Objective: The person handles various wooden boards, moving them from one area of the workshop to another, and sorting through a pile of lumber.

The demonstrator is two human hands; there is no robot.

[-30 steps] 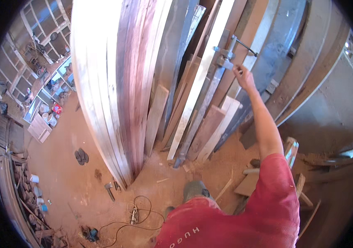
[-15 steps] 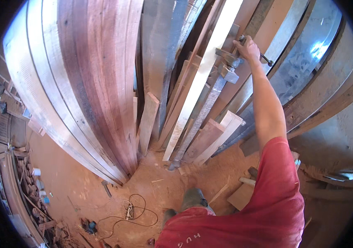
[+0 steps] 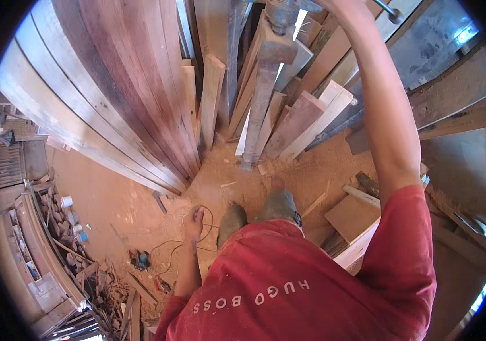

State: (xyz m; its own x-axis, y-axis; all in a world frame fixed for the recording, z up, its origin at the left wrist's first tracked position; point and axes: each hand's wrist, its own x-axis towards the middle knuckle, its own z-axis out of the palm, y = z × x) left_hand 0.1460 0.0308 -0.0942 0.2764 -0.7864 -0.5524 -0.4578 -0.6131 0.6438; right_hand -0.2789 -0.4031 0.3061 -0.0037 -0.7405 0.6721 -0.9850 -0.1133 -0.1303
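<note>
A long metal bar clamp [image 3: 264,85] stands near upright in front of the leaning boards, its foot close to the dusty floor. My right hand [image 3: 336,4] is at the clamp's head at the top edge, closed around it; the fingers are cut off by the picture's edge. Beside that wrist shows the clamp's screw handle [image 3: 389,12]. Low on my left side, my left hand [image 3: 194,220] hangs with its fingers curled in, and nothing shows in it. It is above a dark cable [image 3: 168,245] on the floor.
Tall reddish planks [image 3: 135,85] lean at the left. Short boards [image 3: 300,122] stand behind the clamp, and wide slabs [image 3: 459,108] lean at the right. A blue power tool [image 3: 139,259], a hammer-like tool [image 3: 159,202] and piled wood scraps [image 3: 98,284] lie on the floor.
The clamp has come away from the boards toward me, more upright, with my right hand moving up to the top edge. My left hand has come into view, and my body has leaned forward.
</note>
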